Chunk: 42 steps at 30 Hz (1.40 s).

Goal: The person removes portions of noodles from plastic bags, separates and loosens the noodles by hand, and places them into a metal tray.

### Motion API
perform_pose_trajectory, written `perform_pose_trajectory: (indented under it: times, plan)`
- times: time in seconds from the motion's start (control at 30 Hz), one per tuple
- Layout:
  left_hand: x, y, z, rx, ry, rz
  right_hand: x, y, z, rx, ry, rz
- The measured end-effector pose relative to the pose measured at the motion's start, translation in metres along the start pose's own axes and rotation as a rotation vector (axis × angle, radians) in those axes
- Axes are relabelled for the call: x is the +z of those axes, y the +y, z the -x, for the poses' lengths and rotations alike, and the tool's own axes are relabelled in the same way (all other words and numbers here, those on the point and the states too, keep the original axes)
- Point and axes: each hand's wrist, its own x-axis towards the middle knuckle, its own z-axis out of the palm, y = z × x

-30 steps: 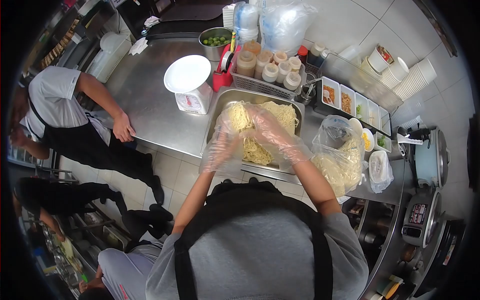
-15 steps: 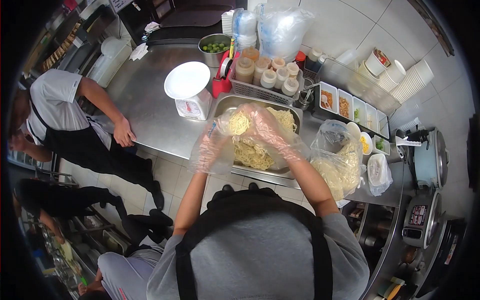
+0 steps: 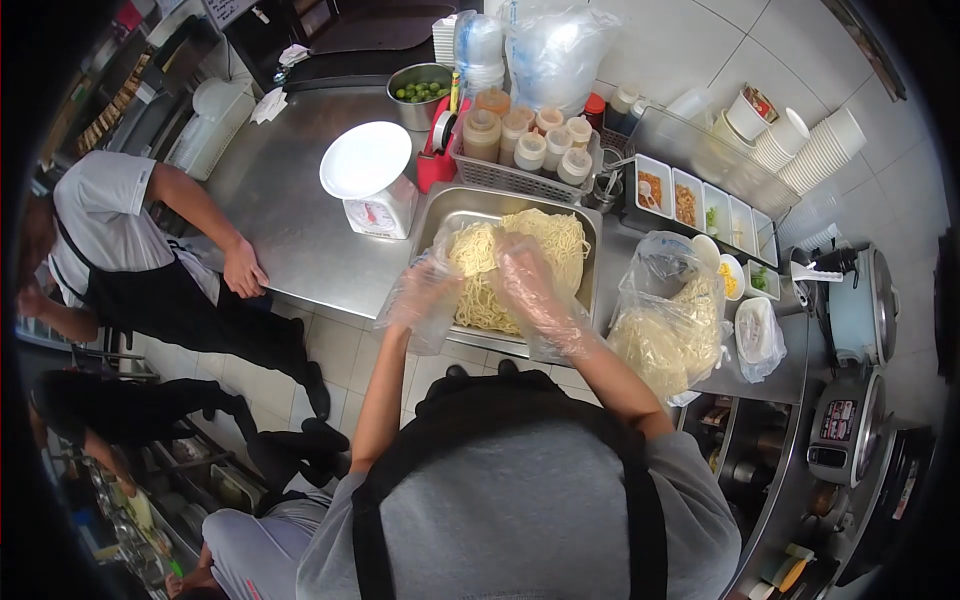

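Note:
Both hands wear loose clear plastic gloves over a steel tray (image 3: pixel 433 215) of pale noodles (image 3: pixel 550 240). A bundle of noodles (image 3: pixel 473 250) is between them, above the tray. My left hand (image 3: pixel 425 290) is at the bundle's left side, its fingers curled against it. On the right side my right hand (image 3: pixel 527 283) presses its fingers on the bundle, the back of the hand facing up. More noodles lie below and to the right in the tray. Fingertips of both hands are partly hidden by the plastic and noodles.
A white scale (image 3: pixel 380 210) stands left of the tray. Behind are a basket of sauce bottles (image 3: pixel 500 177), a red holder (image 3: pixel 433 170) and a pot of green fruit (image 3: pixel 418 112). Bagged noodles (image 3: pixel 665 330) and topping containers (image 3: pixel 703 208) are right. A person (image 3: pixel 140 230) stands left.
Both hands have shifted slightly left with the noodle bundle. More of the noodles at the tray's right side now shows.

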Motion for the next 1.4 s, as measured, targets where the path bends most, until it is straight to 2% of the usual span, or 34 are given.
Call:
perform_pose_trajectory:
  times: [0.1, 0.17, 0.23, 0.3, 0.4, 0.5, 0.6, 0.7, 0.8, 0.9, 1.0, 1.1, 1.2, 1.27, 1.3, 1.33, 1.4]
  plan:
    - [0.016, -0.01, 0.0, 0.143, 0.07, 0.191, -0.001, -0.001, -0.004, -0.153, 0.056, 0.096]
    - [0.021, -0.003, 0.009, 0.186, 0.099, 0.19, -0.024, -0.024, -0.01, -0.02, -0.17, 0.105]
    - [0.021, -0.004, 0.011, 0.183, 0.091, 0.183, -0.028, -0.034, -0.01, 0.051, -0.23, 0.069]
    - [0.014, -0.01, 0.005, 0.143, 0.055, 0.171, -0.02, -0.032, -0.007, 0.049, -0.12, -0.004]
    - [-0.003, -0.008, -0.001, 0.132, 0.02, 0.007, -0.003, -0.009, -0.007, -0.041, -0.05, -0.053]
    - [-0.011, -0.029, -0.017, 0.096, 0.139, -0.501, 0.008, 0.011, -0.006, -0.174, 0.019, -0.04]
    - [-0.018, -0.026, -0.026, 0.118, -0.017, -0.464, 0.01, 0.033, -0.015, -0.222, 0.008, -0.231]
    - [0.005, -0.022, -0.034, 0.256, -0.144, -0.106, 0.015, 0.037, -0.011, -0.201, 0.018, -0.45]
    - [0.023, -0.023, -0.036, 0.282, 0.008, 0.042, 0.0, 0.022, -0.01, -0.046, -0.173, -0.564]
    - [0.027, -0.04, -0.047, 0.349, 0.009, 0.128, 0.013, 0.023, 0.007, -0.064, -0.063, -0.319]
    - [0.016, 0.03, -0.026, 0.055, 0.05, -0.123, 0.006, 0.017, 0.01, -0.088, -0.031, -0.345]
    - [0.022, 0.005, -0.04, 0.096, 0.118, -0.015, 0.008, -0.004, 0.015, 0.07, -0.027, -0.121]
    - [0.036, -0.027, -0.049, 0.176, 0.052, 0.317, -0.002, -0.033, 0.007, 0.14, 0.013, -0.062]
    - [0.025, 0.04, -0.009, 0.191, 0.108, -0.086, 0.002, -0.035, 0.002, 0.005, 0.134, 0.009]
    - [0.023, 0.05, 0.0, 0.181, 0.094, -0.171, 0.002, -0.035, 0.0, -0.063, 0.193, 0.046]
    - [0.02, 0.06, 0.009, 0.171, 0.079, -0.256, 0.002, -0.031, -0.002, -0.056, 0.134, -0.026]
    - [0.01, 0.049, 0.012, 0.114, -0.024, -0.19, 0.003, -0.021, -0.006, -0.05, 0.015, -0.167]
